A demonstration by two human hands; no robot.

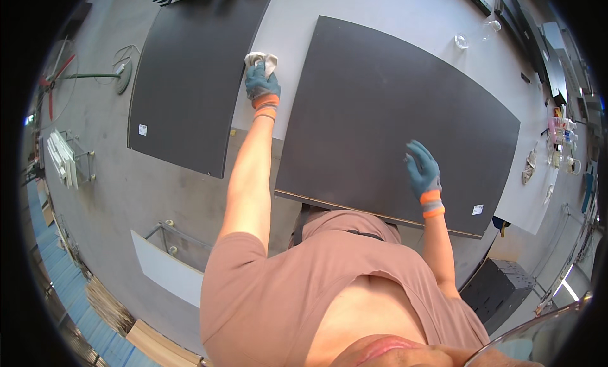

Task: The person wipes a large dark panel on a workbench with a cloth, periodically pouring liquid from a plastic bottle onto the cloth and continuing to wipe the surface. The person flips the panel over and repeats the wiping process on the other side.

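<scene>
On my feed I'm seeing a pale table (288, 34). Dark panels (392, 101) are lying flat; a clear bottle (490, 30) is sitting behind, a crumpled rag (529, 167) rightward.

panels (392, 113): plain dark grey | cloth (265, 60): off-white | gloves (427, 174): blue-grey | cuffs (432, 198): orange-and-grey bands | shirt (310, 265): dusty brown

Looks bright and fairly even across the middle, with soft-edged shadows. Bows straight edges outward, plainly along the upper side of the large dark panel (380, 126), between 1 and 2 o'clock. Falls off to black at 3 and 9 o'clock. Flares in a white strip (569, 290) near 4 o'clock; glints blue just past 9. Reflects off a curved eyeglass lens (538, 336) between 4 and 5. Looks crisp centrally, softer toward the rim.
</scene>
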